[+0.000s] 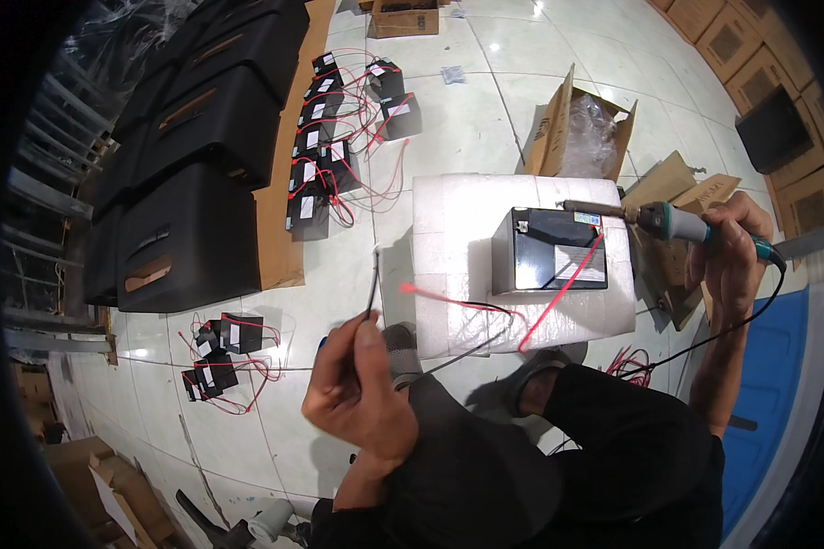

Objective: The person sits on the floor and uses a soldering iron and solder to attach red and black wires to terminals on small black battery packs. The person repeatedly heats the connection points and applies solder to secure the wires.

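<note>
A black battery [549, 261] lies on a white foam block [449, 220] in front of me. A red wire [568, 293] runs from its right-hand terminal down across the block to a red connector [408, 289]. My left hand [362, 393], left of the block, pinches a black wire [374, 279] near its end, which points up and away. This wire joins the leads at the connector. My right hand [737, 247] grips a soldering iron [682, 224] with a teal and black handle. The iron's tip reaches left over the battery's far edge; I cannot tell whether it touches anything.
Several wired batteries [311, 210] stand on the tiled floor at the far left, and others [215, 371] nearer. Large black housings [192, 229] line the left side. Opened cartons [549, 128] stand beyond the block. The iron's black cord [705, 343] hangs below my right hand.
</note>
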### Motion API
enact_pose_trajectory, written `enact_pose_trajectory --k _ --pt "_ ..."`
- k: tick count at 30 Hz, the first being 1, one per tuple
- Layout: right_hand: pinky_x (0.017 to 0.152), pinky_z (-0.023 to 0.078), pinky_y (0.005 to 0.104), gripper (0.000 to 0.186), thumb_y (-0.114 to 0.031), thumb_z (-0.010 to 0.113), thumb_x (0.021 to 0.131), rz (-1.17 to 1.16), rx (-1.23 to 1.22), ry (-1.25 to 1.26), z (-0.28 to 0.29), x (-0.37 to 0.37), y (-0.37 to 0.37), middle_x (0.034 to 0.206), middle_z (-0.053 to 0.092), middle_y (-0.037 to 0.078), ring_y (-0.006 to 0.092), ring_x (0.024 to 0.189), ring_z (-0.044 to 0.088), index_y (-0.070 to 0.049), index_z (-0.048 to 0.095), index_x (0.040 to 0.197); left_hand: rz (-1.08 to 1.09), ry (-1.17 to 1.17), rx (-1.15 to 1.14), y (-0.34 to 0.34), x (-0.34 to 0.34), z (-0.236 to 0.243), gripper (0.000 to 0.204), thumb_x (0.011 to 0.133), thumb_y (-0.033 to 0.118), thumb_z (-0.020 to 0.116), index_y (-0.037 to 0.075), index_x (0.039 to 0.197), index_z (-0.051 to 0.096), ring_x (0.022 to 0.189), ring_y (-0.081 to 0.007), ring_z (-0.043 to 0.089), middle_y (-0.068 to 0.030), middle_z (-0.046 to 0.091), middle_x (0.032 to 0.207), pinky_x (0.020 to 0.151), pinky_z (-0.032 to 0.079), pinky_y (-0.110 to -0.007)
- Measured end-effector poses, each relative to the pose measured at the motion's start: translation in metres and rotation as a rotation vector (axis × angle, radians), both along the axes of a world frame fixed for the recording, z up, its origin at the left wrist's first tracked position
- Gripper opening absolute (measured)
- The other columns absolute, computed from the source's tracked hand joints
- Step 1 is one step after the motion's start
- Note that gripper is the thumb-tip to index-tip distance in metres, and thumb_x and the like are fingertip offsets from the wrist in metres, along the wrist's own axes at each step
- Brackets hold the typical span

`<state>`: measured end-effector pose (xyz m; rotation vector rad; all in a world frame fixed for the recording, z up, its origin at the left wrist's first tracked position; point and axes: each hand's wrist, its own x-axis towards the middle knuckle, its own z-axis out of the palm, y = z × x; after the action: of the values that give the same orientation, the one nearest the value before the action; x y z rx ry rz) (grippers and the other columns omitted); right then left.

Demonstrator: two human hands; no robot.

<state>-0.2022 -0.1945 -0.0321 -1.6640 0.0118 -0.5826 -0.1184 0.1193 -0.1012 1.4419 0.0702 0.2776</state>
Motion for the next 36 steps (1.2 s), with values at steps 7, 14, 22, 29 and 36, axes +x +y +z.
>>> enact_pose_trajectory --k 7,14,22,29,36 --pt "0.041 0.05 0.0288 0.028 -0.019 0.059 0.092 -0.026 -0.015 0.165 -0.01 0.005 0.015 0.066 0.063 0.017 0.0188 0.049 0.06 0.009 0.062 0.092 -0.114 -0.024 0.106 0.016 -0.011 -0.008 0.012 0.089 -0.007 0.06 -0.009 0.099 0.068 0.071 -0.0068 0.054 -0.0062 0.064 0.081 0.063 0.041 -0.019" --pt "0.04 0.05 0.0295 0.029 -0.02 0.061 0.09 0.008 -0.039 0.233 0.001 0.009 0.029 0.066 0.063 0.016 0.0187 0.05 0.061 0.008 0.063 0.089 -0.087 0.056 0.124 0.017 -0.017 -0.013 0.017 0.092 0.004 0.062 -0.011 0.098 0.067 0.074 -0.0116 0.06 -0.0137 0.07 0.088 0.07 0.047 -0.024" --pt "0.039 0.05 0.0283 0.028 -0.019 0.061 0.092 -0.051 -0.111 0.142 0.0 0.01 0.027 0.065 0.063 0.016 0.0183 0.048 0.061 0.009 0.062 0.09 -0.075 0.026 0.05 0.019 -0.017 -0.014 0.017 0.092 0.004 0.061 -0.011 0.098 0.067 0.072 -0.0116 0.057 -0.0143 0.069 0.086 0.069 0.046 -0.024" --pt "0.043 0.051 0.0299 0.027 -0.019 0.06 0.093 -0.071 -0.182 0.207 -0.009 0.0 0.023 0.066 0.064 0.015 0.0187 0.049 0.061 0.008 0.063 0.092 -0.078 0.047 0.044 0.016 -0.018 -0.014 0.017 0.091 0.003 0.06 -0.011 0.098 0.067 0.071 -0.0104 0.055 -0.014 0.069 0.087 0.068 0.045 -0.024" --pt "0.043 0.051 0.0303 0.028 -0.019 0.059 0.094 -0.069 -0.048 0.124 -0.018 -0.003 0.019 0.066 0.064 0.016 0.0197 0.05 0.062 0.008 0.063 0.093 -0.06 0.05 0.053 0.015 -0.017 -0.016 0.017 0.091 0.004 0.06 -0.011 0.098 0.067 0.07 -0.01 0.055 -0.0127 0.069 0.085 0.068 0.045 -0.024"
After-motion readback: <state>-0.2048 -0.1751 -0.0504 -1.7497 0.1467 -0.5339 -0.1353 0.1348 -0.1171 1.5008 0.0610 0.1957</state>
